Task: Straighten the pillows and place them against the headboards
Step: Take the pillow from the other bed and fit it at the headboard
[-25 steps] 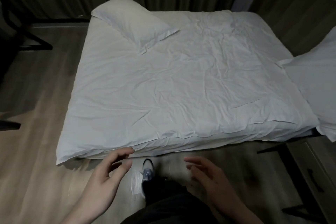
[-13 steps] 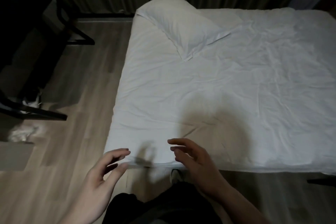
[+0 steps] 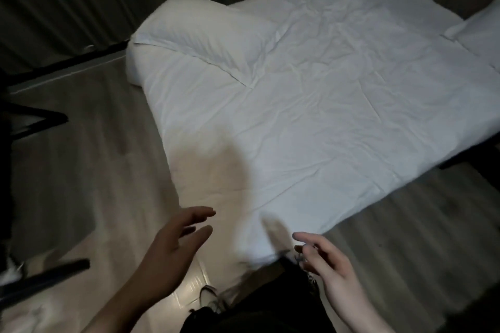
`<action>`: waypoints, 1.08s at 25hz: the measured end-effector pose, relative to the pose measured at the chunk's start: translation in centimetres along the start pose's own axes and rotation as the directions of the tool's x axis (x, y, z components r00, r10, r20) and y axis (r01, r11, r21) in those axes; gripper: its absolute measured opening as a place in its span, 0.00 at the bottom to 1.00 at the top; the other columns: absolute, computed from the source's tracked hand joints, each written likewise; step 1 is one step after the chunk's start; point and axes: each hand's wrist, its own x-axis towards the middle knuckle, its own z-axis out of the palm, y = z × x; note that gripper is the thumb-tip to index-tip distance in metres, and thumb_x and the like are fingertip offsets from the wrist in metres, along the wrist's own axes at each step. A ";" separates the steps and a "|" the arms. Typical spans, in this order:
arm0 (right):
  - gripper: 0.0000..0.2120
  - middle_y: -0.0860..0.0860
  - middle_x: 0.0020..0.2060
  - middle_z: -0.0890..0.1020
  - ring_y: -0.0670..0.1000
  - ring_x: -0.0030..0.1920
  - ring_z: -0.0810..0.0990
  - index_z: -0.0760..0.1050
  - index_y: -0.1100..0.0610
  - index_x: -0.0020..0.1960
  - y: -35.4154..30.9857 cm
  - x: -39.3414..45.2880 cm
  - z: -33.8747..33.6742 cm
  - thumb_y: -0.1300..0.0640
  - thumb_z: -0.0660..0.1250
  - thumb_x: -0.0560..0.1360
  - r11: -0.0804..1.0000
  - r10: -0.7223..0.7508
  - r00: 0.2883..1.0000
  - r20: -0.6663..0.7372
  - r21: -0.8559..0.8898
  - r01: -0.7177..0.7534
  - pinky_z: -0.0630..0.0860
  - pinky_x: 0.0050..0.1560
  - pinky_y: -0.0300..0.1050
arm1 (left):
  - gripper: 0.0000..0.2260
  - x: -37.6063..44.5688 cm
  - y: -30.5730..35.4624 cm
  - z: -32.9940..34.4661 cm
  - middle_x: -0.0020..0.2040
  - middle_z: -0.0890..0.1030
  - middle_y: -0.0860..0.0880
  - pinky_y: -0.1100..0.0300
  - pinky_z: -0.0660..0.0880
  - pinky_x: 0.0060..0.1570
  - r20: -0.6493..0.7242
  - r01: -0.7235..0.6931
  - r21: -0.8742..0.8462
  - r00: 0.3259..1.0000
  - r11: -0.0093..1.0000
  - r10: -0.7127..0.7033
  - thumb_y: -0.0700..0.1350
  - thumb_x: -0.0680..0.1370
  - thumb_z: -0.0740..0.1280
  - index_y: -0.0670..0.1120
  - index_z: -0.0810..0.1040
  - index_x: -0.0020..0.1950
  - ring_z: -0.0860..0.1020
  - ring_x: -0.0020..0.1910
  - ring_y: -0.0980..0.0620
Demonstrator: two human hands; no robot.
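A white pillow [image 3: 205, 32] lies askew on the far left corner of the bed [image 3: 338, 121], close to the curtain. A second white pillow [image 3: 479, 30] shows only partly at the right edge, at the bed's other end. My left hand [image 3: 173, 251] hovers open over the near corner of the bed, fingers spread, holding nothing. My right hand [image 3: 327, 265] is open too, just off the bed's near edge above the floor. Both hands are far from either pillow. No headboard is clearly visible.
A dark pleated curtain [image 3: 81, 0] hangs behind the bed. Black furniture legs [image 3: 40, 281] stand on the wooden floor [image 3: 89, 170] at the left. My dark trousers and a shoe [image 3: 211, 297] show at the bottom. Dark wood panelling lies beyond the bed at the top right.
The view has swung and tilted, so the bed now runs diagonally. I have come up to the bed's near left corner. Both hands stay open and have risen slightly toward the bed.
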 end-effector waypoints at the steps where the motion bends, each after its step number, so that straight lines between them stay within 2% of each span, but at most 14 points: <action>1: 0.32 0.56 0.50 0.86 0.58 0.57 0.84 0.85 0.45 0.59 0.6 -1.2 1.6 0.26 0.73 0.63 1.000 0.016 0.999 -0.034 0.027 -0.015 0.78 0.67 0.59 | 0.12 0.2 -0.5 -1.8 0.62 0.83 0.61 0.62 0.74 0.62 0.017 -0.020 0.013 1.000 1.000 0.019 0.50 0.78 0.69 0.56 0.83 0.61 0.80 0.63 0.62; 3: 0.38 0.59 0.52 0.85 0.58 0.56 0.85 0.85 0.47 0.58 0.9 -3.4 4.8 0.22 0.73 0.58 0.996 0.036 0.995 -0.096 0.080 -0.028 0.77 0.67 0.65 | 0.10 0.6 -1.0 -4.8 0.61 0.84 0.60 0.61 0.74 0.62 0.034 -0.029 0.027 0.999 0.999 0.028 0.48 0.80 0.70 0.57 0.84 0.60 0.80 0.62 0.62; 5: 0.40 0.59 0.51 0.86 0.54 0.53 0.86 0.86 0.47 0.56 -0.1 -4.1 7.0 0.21 0.74 0.54 0.990 0.051 0.992 -0.119 0.137 -0.034 0.78 0.65 0.63 | 0.11 0.5 -1.3 -6.6 0.60 0.84 0.59 0.63 0.76 0.62 0.041 -0.061 0.020 0.997 0.998 0.060 0.43 0.82 0.70 0.58 0.84 0.59 0.81 0.62 0.61; 7: 0.39 0.55 0.51 0.87 0.56 0.55 0.86 0.86 0.46 0.55 -1.2 -3.1 8.7 0.21 0.74 0.54 0.991 0.044 0.993 -0.106 0.129 -0.030 0.78 0.65 0.62 | 0.12 0.1 -2.0 -7.1 0.60 0.84 0.59 0.66 0.76 0.62 0.036 -0.075 0.037 0.997 0.996 0.074 0.41 0.82 0.69 0.58 0.84 0.60 0.81 0.62 0.61; 8: 0.34 0.54 0.51 0.87 0.58 0.56 0.85 0.86 0.45 0.55 -1.7 -2.3 9.4 0.24 0.75 0.58 0.994 0.036 0.996 -0.087 0.108 -0.027 0.77 0.65 0.63 | 0.12 -0.1 -2.5 -7.2 0.61 0.84 0.59 0.65 0.75 0.62 0.028 -0.082 0.041 0.996 0.996 0.081 0.42 0.82 0.69 0.57 0.83 0.61 0.80 0.63 0.60; 10: 0.12 0.53 0.51 0.87 0.60 0.59 0.83 0.86 0.44 0.55 -2.8 -0.2 10.9 0.41 0.74 0.74 0.999 0.003 0.999 -0.034 0.050 -0.001 0.77 0.66 0.64 | 0.11 0.0 -4.2 -8.3 0.62 0.84 0.59 0.64 0.76 0.62 0.019 -0.074 0.026 0.997 0.997 0.074 0.43 0.82 0.69 0.56 0.83 0.61 0.81 0.63 0.60; 11: 0.08 0.53 0.52 0.87 0.57 0.59 0.83 0.85 0.43 0.56 -3.6 0.8 11.9 0.48 0.71 0.79 1.000 -0.012 1.000 -0.004 0.002 0.012 0.77 0.66 0.64 | 0.11 -0.2 -4.9 -9.3 0.61 0.84 0.59 0.64 0.76 0.62 0.001 -0.039 0.006 0.999 0.999 0.039 0.43 0.82 0.69 0.57 0.83 0.61 0.81 0.63 0.60; 12: 0.08 0.54 0.52 0.86 0.55 0.59 0.83 0.85 0.43 0.57 -4.5 1.7 13.0 0.50 0.69 0.80 1.000 -0.022 0.999 0.023 -0.018 0.022 0.77 0.67 0.62 | 0.11 -0.5 -5.4 -10.5 0.61 0.84 0.60 0.64 0.77 0.61 -0.017 -0.014 -0.009 1.000 1.000 0.014 0.45 0.81 0.70 0.58 0.83 0.60 0.81 0.62 0.61; 16: 0.13 0.56 0.52 0.85 0.50 0.60 0.83 0.83 0.42 0.60 -8.0 4.9 17.9 0.46 0.66 0.77 0.997 -0.076 0.996 0.043 0.028 0.075 0.76 0.67 0.60 | 0.13 1.8 -6.7 -16.6 0.59 0.86 0.56 0.67 0.77 0.59 -0.050 0.009 0.009 0.999 1.000 -0.009 0.56 0.74 0.70 0.63 0.84 0.58 0.82 0.60 0.60; 20: 0.10 0.54 0.53 0.85 0.50 0.60 0.82 0.82 0.40 0.60 -10.3 9.8 25.8 0.50 0.67 0.82 0.998 -0.058 0.998 0.011 0.021 0.058 0.75 0.69 0.59 | 0.15 8.9 -8.2 -25.3 0.60 0.85 0.57 0.71 0.76 0.57 0.023 -0.004 0.004 1.000 1.000 0.004 0.60 0.71 0.68 0.62 0.84 0.57 0.81 0.60 0.61; 21: 0.11 0.53 0.53 0.85 0.50 0.59 0.82 0.83 0.39 0.60 -10.8 11.0 28.1 0.51 0.66 0.82 0.999 -0.041 0.999 -0.012 0.028 0.041 0.75 0.69 0.58 | 0.14 10.4 -8.6 -27.5 0.60 0.84 0.57 0.73 0.75 0.56 0.031 -0.014 -0.005 0.999 1.000 0.015 0.59 0.72 0.69 0.60 0.84 0.56 0.81 0.60 0.61; 23: 0.11 0.53 0.53 0.85 0.52 0.59 0.83 0.83 0.41 0.59 -12.0 12.9 33.5 0.53 0.67 0.82 0.999 -0.014 0.998 -0.053 0.040 0.016 0.75 0.69 0.59 | 0.07 13.3 -9.5 -33.0 0.59 0.85 0.57 0.74 0.74 0.55 0.039 -0.008 0.002 0.999 1.000 0.008 0.50 0.78 0.72 0.57 0.85 0.56 0.81 0.60 0.62; 24: 0.11 0.53 0.52 0.86 0.51 0.59 0.83 0.84 0.42 0.59 -12.7 13.5 36.0 0.54 0.67 0.82 0.999 -0.003 0.998 -0.067 0.035 0.006 0.76 0.68 0.60 | 0.08 14.5 -9.7 -35.7 0.59 0.85 0.58 0.73 0.74 0.55 0.043 -0.002 0.012 0.999 1.000 0.001 0.46 0.80 0.71 0.56 0.85 0.57 0.81 0.60 0.63; 27: 0.10 0.49 0.54 0.87 0.48 0.60 0.83 0.85 0.44 0.58 -14.6 14.4 42.5 0.55 0.68 0.81 0.998 0.025 0.996 -0.085 0.063 -0.020 0.77 0.68 0.60 | 0.09 18.2 -9.5 -43.5 0.57 0.84 0.60 0.66 0.73 0.57 0.093 0.023 0.021 0.995 1.000 -0.025 0.47 0.82 0.68 0.58 0.84 0.58 0.80 0.59 0.66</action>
